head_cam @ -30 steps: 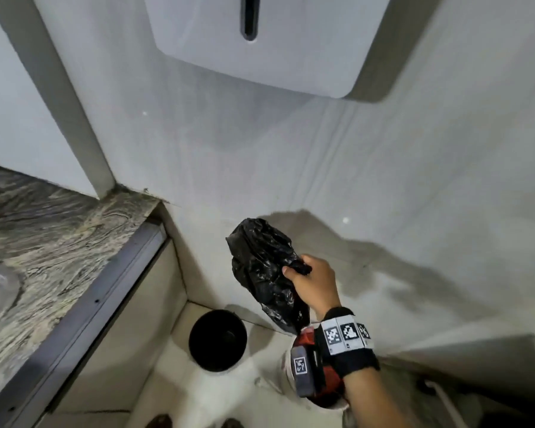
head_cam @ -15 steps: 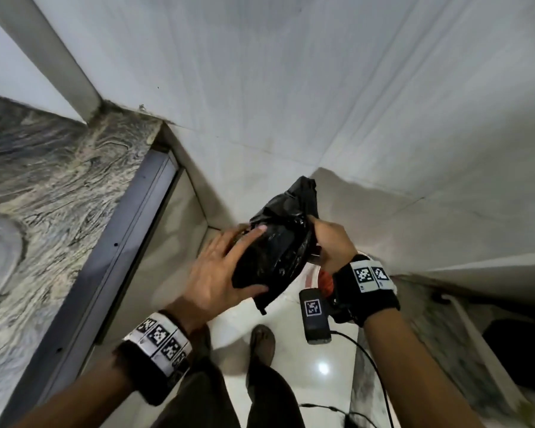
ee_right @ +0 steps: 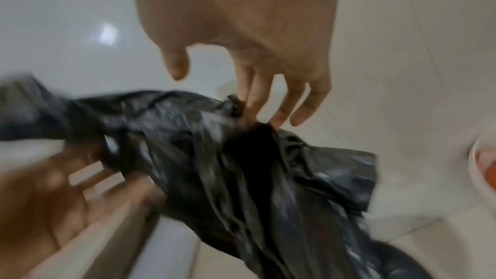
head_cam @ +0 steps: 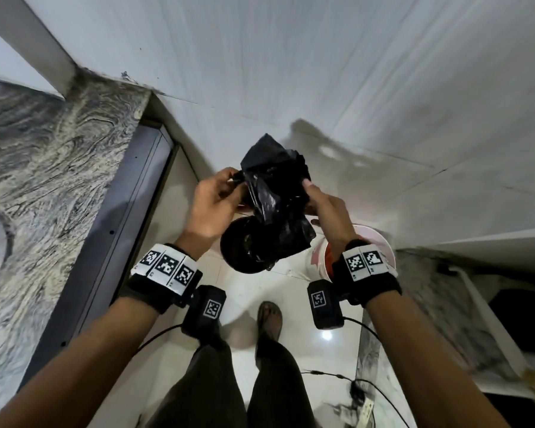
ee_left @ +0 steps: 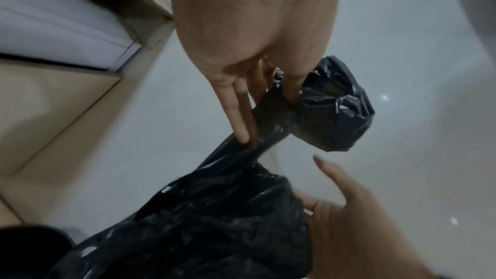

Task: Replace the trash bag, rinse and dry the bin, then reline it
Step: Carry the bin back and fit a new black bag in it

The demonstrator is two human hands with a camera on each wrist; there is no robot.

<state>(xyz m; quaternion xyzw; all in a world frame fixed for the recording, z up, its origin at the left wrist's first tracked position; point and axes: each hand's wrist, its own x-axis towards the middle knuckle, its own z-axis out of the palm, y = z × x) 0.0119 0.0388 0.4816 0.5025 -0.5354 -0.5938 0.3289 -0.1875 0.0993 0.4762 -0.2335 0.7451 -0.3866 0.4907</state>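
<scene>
A crumpled black trash bag (head_cam: 275,193) hangs between my two hands, over the floor near the wall. My left hand (head_cam: 233,183) pinches its left side; in the left wrist view the thumb and fingers of that hand (ee_left: 268,114) squeeze a twisted neck of the bag (ee_left: 214,220). My right hand (head_cam: 306,186) grips the right side; in the right wrist view its fingertips (ee_right: 268,120) catch the bag's (ee_right: 214,156) rim while the thumb stands off. The round black bin (head_cam: 241,251) stands on the floor right below, partly hidden by the bag.
A marble counter (head_cam: 44,180) with a grey cabinet edge (head_cam: 121,227) runs along my left. A white bucket (head_cam: 380,242) with something red inside stands beside the bin. My legs and sandalled foot (head_cam: 269,316) are below, with cables (head_cam: 352,384) on the glossy floor.
A second ago my right hand alone held the bag up by the wall. My left hand came in and took hold; both now hold it lower, over the bin.
</scene>
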